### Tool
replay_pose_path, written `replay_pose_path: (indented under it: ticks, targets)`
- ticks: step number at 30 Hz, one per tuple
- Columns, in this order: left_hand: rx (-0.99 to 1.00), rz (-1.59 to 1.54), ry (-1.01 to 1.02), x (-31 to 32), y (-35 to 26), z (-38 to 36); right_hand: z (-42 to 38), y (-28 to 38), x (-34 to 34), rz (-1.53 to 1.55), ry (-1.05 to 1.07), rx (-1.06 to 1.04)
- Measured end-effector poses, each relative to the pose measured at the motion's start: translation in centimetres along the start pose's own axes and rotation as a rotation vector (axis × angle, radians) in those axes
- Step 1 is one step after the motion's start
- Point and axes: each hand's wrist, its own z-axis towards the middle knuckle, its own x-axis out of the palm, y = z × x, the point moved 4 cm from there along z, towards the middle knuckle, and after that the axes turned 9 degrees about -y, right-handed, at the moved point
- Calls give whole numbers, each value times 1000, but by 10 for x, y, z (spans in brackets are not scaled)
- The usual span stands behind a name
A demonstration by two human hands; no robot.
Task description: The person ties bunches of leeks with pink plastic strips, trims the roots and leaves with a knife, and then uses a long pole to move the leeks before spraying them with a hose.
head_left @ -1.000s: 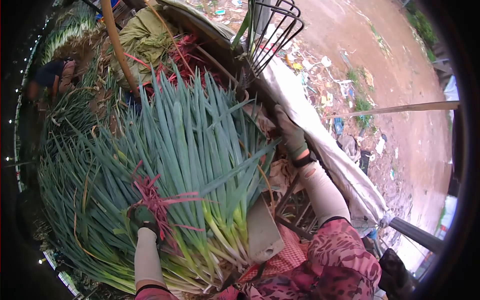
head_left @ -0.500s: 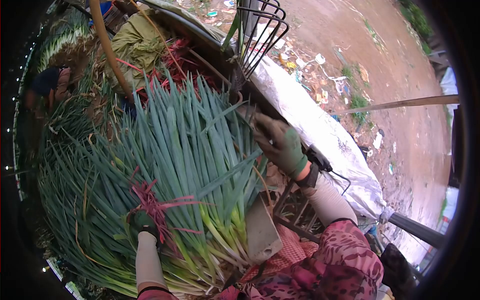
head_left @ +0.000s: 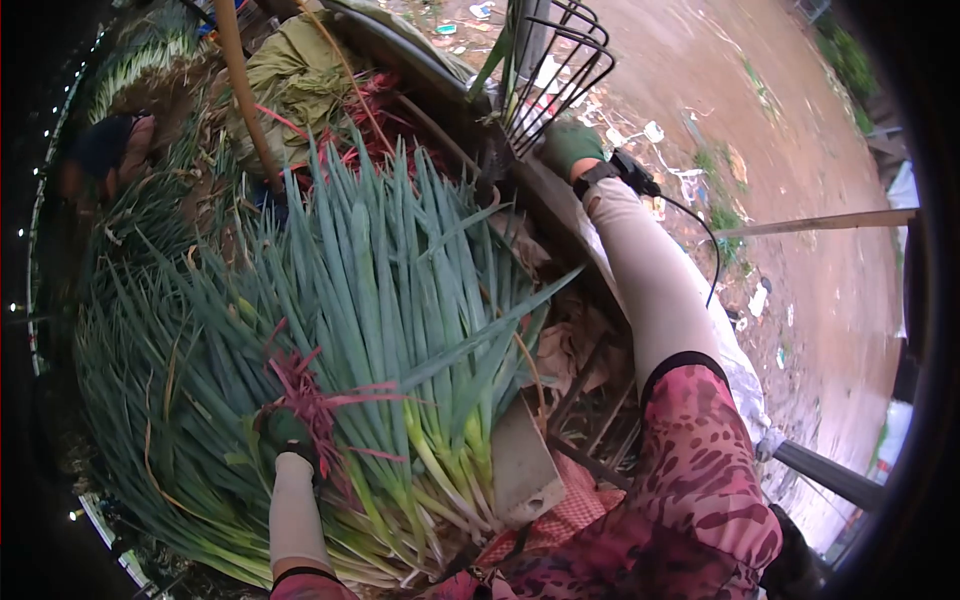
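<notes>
Long green onions [head_left: 370, 270] lie in a big heap, with their pale roots towards my body. My left hand [head_left: 287, 430], in a dark green glove, is at the lower left of the heap, with its fingers hidden by leaves and red strips. A tangle of red strips [head_left: 315, 410] lies against it, over the onion stalks. My right hand [head_left: 570, 148], gloved in green, reaches out beyond the heap beside a black wire rack [head_left: 560, 75]. The wire and the glove's back hide its fingers.
A flat grey plate [head_left: 525, 465] stands by the roots. A curved wooden pole [head_left: 243, 90] rises at the upper left, near a green cloth [head_left: 300, 75]. Another person [head_left: 108, 150] bends down at the far left. White sheeting [head_left: 735, 365] runs along the right edge.
My right hand has moved up and away from the onion tips to the wire rack, and the arm is stretched out. My left hand has barely moved.
</notes>
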Motion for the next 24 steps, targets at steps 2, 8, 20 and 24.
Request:
replay_pose_path:
  ticks: [2,8,20,24]
  targets:
    - [-190,-349,48,-7,5,4,28,-25,11,156,-323,138]
    - [-689,-1496,88,-60,20,37,20,-25,-11,452,-551,173]
    - [-756,-1761,137,-104,44,73,76,-12,-3,416,-518,-64]
    - [-636,-1763,180,-106,53,75,98,-17,0,176,-427,-87]
